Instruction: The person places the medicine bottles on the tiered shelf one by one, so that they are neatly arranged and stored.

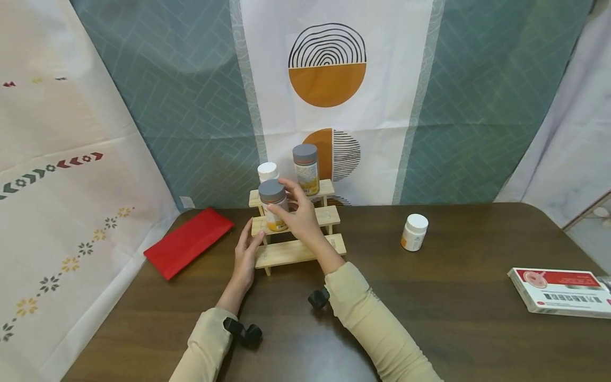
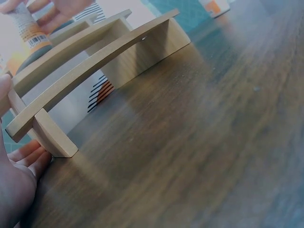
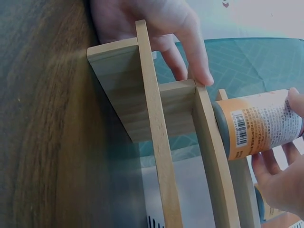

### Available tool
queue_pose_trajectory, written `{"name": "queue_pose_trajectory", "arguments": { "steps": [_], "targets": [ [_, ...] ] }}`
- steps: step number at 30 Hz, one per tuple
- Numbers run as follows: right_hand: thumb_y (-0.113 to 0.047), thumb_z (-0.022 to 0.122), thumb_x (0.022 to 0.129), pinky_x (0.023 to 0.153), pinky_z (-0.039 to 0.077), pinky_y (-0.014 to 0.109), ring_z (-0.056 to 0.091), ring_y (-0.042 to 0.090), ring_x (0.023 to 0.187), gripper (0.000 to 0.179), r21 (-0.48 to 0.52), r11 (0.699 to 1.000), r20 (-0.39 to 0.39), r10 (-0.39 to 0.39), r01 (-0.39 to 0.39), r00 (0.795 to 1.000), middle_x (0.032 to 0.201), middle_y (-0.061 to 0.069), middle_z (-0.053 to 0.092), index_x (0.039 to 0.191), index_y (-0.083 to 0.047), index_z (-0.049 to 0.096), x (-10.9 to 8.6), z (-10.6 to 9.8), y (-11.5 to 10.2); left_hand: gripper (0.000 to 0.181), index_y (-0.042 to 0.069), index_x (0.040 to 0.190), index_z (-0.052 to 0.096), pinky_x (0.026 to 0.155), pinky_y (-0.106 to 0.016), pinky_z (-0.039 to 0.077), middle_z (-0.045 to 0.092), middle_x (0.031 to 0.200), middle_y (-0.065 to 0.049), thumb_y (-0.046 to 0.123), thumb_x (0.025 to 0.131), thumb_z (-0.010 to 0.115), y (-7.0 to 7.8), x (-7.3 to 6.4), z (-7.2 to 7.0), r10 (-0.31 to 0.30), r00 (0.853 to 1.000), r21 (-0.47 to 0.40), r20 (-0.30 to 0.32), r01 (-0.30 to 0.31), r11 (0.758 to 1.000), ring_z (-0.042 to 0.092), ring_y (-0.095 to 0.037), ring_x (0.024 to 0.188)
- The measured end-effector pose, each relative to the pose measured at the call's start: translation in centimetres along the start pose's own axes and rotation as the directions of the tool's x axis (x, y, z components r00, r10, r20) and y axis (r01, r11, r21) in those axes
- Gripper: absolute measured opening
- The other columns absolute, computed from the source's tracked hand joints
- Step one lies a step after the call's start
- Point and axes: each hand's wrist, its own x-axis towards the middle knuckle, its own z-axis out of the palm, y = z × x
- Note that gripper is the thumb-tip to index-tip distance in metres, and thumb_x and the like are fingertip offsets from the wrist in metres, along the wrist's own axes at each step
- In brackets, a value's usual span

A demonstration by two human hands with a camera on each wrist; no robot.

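Observation:
A three-step wooden stand [image 1: 288, 253] is on the dark table. My right hand [image 1: 304, 218] holds a grey-lidded jar [image 1: 272, 192] with an orange and white label, upright at the left end of the middle step. In the right wrist view that jar [image 3: 259, 124] has its base at the step's surface. My left hand [image 1: 245, 258] grips the stand's left side, its thumb at the middle step's end and other fingers beside the leg. On the top step are a white-capped bottle [image 1: 268, 171], partly hidden behind the held jar, and another grey-lidded jar [image 1: 306, 172] farther right.
A small white bottle [image 1: 414, 233] is on the table to the right of the stand. Farther right lies a red and white box [image 1: 563, 293]. A red packet [image 1: 188, 243] lies left of the stand, and patterned cloth [image 1: 191, 106] hangs behind the table.

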Motion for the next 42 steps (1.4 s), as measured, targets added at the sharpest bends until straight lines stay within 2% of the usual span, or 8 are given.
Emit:
{"name": "queue_pose_trajectory", "arguments": {
  "steps": [4,12,20,29,35,42],
  "targets": [
    [-0.009,0.072,0.088,0.102,0.047,0.044,0.053,0.033,0.126,0.062,-0.014,1.0,0.023,-0.006,0.006,1.0,0.142,0.014,0.05,0.143,-0.011,0.044,0.1,-0.1,0.0,0.059,0.023,0.155,0.027,0.102,-0.032,0.035,0.057,0.117,0.004,0.028,0.101,0.051,0.1,0.2,-0.1,-0.01,1.0,-0.01,0.002,0.01,1.0,0.052,0.001,0.102],
    [-0.011,0.075,0.085,0.093,0.052,0.044,0.057,0.035,0.12,0.068,-0.05,0.998,-0.007,-0.049,0.048,0.999,0.14,0.016,0.05,0.145,-0.01,0.042,-0.1,-0.2,-0.1,0.061,0.022,0.156,0.025,0.102,-0.033,0.034,0.055,0.115,0.006,0.029,0.101,0.05,0.1,0.3,0.1,-0.015,1.0,-0.01,0.024,0.016,1.0,0.051,0.0,0.102],
    [-0.009,0.073,0.086,0.098,0.05,0.046,0.045,0.037,0.132,0.063,-0.036,0.997,-0.064,-0.067,0.065,0.996,0.144,0.017,0.046,0.142,-0.004,0.044,0.1,-1.2,-1.0,0.059,0.025,0.156,0.025,0.098,-0.027,0.035,0.054,0.11,0.012,0.029,0.102,0.049,0.1,0.3,0.3,-0.023,0.999,-0.009,0.034,0.023,1.0,0.05,-0.001,0.103],
    [-0.011,0.071,0.089,0.102,0.045,0.052,0.046,0.035,0.13,0.056,-0.033,0.995,-0.132,-0.093,0.089,0.987,0.141,0.017,0.05,0.139,-0.004,0.048,0.1,-2.6,-2.9,0.06,0.022,0.156,0.024,0.102,-0.033,0.033,0.054,0.112,0.009,0.029,0.102,0.049,0.1,0.3,0.1,-0.018,1.0,-0.007,0.019,0.018,1.0,0.05,-0.001,0.103],
    [-0.011,0.071,0.089,0.101,0.045,0.051,0.047,0.031,0.129,0.053,-0.017,0.996,-0.169,-0.084,0.082,0.982,0.138,0.016,0.052,0.137,-0.005,0.049,-0.1,-4.6,-4.0,0.061,0.018,0.156,0.026,0.102,-0.035,0.033,0.056,0.105,0.012,0.028,0.101,0.051,0.1,0.4,0.1,-0.004,1.0,-0.009,0.017,0.004,1.0,0.051,0.001,0.1],
    [-0.011,0.068,0.091,0.105,0.042,0.05,0.046,0.033,0.128,0.051,-0.002,0.999,-0.206,-0.038,0.038,0.978,0.138,0.017,0.051,0.138,-0.007,0.049,-0.7,-7.9,-4.0,0.06,0.021,0.156,0.024,0.105,-0.034,0.032,0.053,0.114,0.008,0.028,0.102,0.049,0.1,0.3,0.1,-0.015,1.0,0.005,0.023,0.015,1.0,0.05,0.001,0.102]
  ]
}}
